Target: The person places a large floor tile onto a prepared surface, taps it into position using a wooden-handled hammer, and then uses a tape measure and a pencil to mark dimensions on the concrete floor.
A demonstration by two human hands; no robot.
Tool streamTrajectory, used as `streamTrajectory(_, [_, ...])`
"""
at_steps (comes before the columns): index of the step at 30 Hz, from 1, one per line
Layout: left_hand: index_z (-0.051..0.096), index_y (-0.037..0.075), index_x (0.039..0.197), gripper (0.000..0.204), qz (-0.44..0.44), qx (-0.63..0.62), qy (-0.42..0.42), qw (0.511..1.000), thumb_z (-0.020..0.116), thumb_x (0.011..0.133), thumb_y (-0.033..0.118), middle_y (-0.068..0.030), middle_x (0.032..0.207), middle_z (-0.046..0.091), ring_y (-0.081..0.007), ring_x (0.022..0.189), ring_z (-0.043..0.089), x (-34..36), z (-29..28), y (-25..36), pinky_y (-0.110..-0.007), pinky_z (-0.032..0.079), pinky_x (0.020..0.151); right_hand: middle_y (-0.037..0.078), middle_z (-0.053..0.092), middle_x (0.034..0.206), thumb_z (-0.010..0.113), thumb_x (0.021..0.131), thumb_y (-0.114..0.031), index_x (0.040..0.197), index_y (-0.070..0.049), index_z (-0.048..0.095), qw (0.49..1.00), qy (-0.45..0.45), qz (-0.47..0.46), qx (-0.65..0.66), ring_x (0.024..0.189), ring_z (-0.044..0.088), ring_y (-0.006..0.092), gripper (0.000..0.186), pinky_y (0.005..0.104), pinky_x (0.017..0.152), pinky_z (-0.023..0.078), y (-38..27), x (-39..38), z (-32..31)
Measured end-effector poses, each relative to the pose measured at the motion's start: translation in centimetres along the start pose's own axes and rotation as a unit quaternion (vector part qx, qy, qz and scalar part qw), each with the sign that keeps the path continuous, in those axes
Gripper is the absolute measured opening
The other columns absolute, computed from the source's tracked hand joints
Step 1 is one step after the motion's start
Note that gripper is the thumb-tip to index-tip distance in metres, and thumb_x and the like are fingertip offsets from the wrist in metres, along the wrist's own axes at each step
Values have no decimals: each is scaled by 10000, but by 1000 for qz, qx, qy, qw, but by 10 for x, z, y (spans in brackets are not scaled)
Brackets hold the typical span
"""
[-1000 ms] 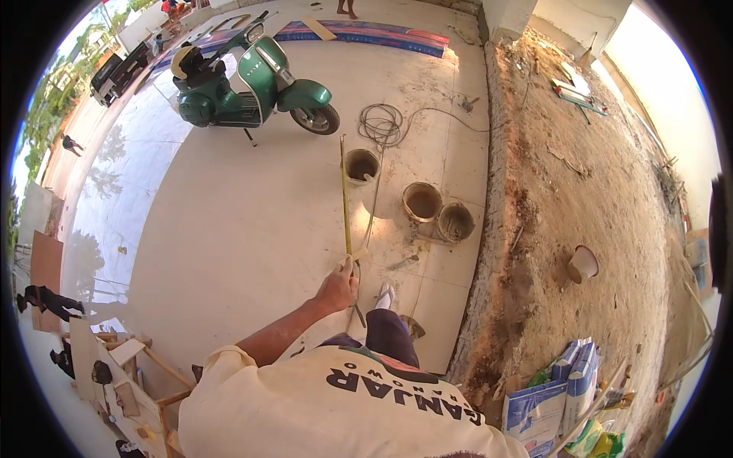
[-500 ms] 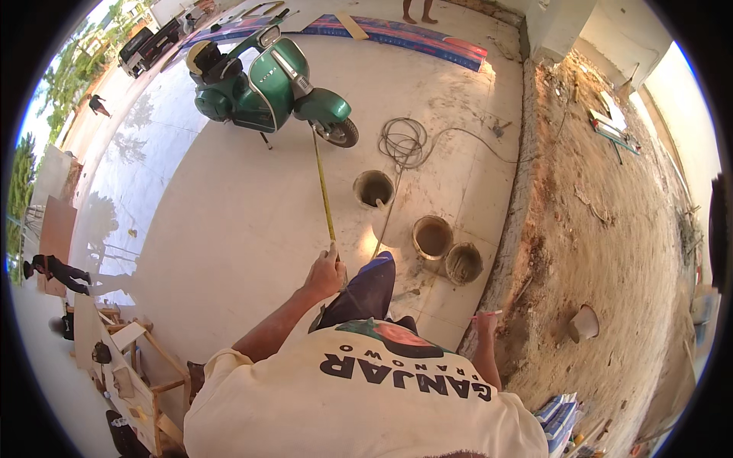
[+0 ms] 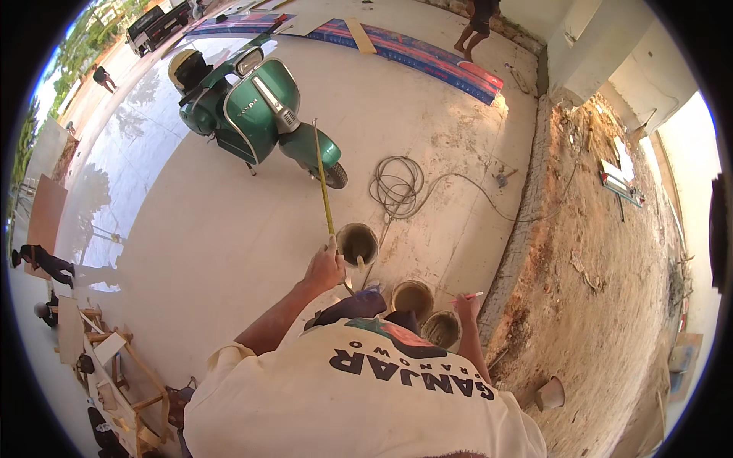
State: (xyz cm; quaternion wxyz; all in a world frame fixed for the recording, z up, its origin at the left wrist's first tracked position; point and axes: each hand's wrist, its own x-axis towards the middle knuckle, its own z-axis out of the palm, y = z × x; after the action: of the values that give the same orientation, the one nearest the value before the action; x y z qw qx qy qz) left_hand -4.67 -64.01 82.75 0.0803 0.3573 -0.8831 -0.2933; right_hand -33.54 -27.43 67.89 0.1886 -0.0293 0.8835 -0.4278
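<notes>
My left hand [image 3: 327,267] is closed around the lower end of a long, thin yellow strip that looks like a tape measure [image 3: 325,204]. It slants up and away, and its far end overlaps the green scooter's [image 3: 259,107] front wheel in the picture. Fingers of my right hand [image 3: 466,307] pinch a short, slim, pale stick like a pen or marker [image 3: 475,295]. Just right of my left hand stands a mortar-stained bucket [image 3: 357,244] with a handle sticking out. Two more buckets, one muddy [image 3: 413,299] and one grey inside [image 3: 442,330], sit between my knees and right hand.
A coiled cable [image 3: 397,187] lies ahead, its tail running right to a raised edge [image 3: 527,198] along bare soil [image 3: 580,305]. Long blue-red boxes [image 3: 412,61] lie at the back near a person's legs [image 3: 475,37]. Wooden trestles [image 3: 126,366] stand left. A small bucket [image 3: 550,394] lies on the soil.
I have moved forward, so the scooter, cable and buckets appear nearer. Both hands keep their holds. The person at the back has shifted right and more of their legs shows.
</notes>
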Motion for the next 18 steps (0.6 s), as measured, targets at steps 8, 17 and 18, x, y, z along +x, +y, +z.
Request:
streamTrajectory(8, [367, -155, 1409, 610, -26, -17, 3, 1000, 498, 924, 190, -343, 1063, 567, -466, 947, 613, 151, -25, 32, -516, 508, 840, 50, 584, 586, 600, 800, -88, 685, -40, 611, 993, -53, 82, 64, 472, 566, 144, 125, 286, 419, 428, -63, 91, 9])
streamTrajectory(17, [350, -144, 1426, 614, -124, -25, 18, 992, 496, 923, 177, -325, 1064, 563, -457, 938, 614, 285, 4, 38, -511, 511, 831, 152, 682, 665, 626, 744, -190, 751, 10, 675, 960, -91, 182, -194, 551, 675, 238, 207, 385, 541, 539, -85, 199, 24])
streamTrajectory(18, [349, -143, 1427, 614, -129, -24, 22, 991, 495, 923, 176, -322, 1060, 563, -456, 935, 615, 307, 10, 42, -509, 512, 829, 156, 681, 671, 624, 744, -180, 763, 15, 673, 953, -92, 175, -230, 558, 677, 241, 202, 385, 537, 540, -84, 221, 20])
